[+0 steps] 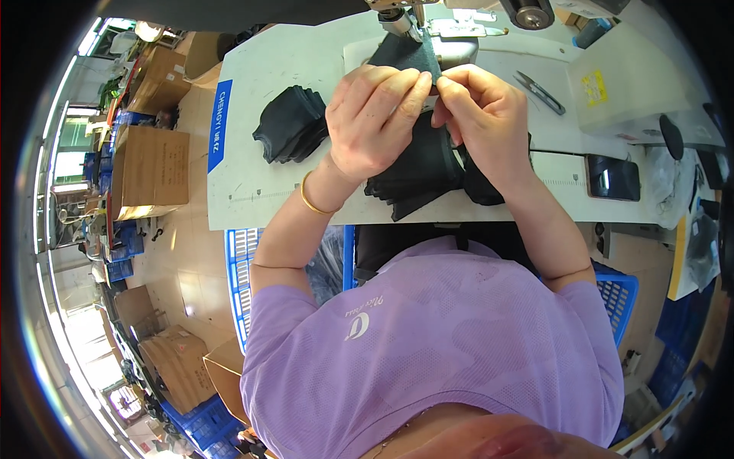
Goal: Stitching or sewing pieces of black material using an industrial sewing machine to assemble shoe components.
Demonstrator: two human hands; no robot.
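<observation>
The left hand and right hand pinched a dark fabric piece at the foot of the sewing machine. A dark stack lay to the machine's left, snips to its right.

Beneath the left hand spreads a white sewing-machine table. Left of that hand, beyond the tabletop, lies a pale tiled floor with a glossy patch of light. Farther left stand brown cardboard boxes and, nearer the wearer, blue plastic crates. Farthest left, windows shine brightly. A blue lattice basket sits nearer the wearer than the right hand.
</observation>
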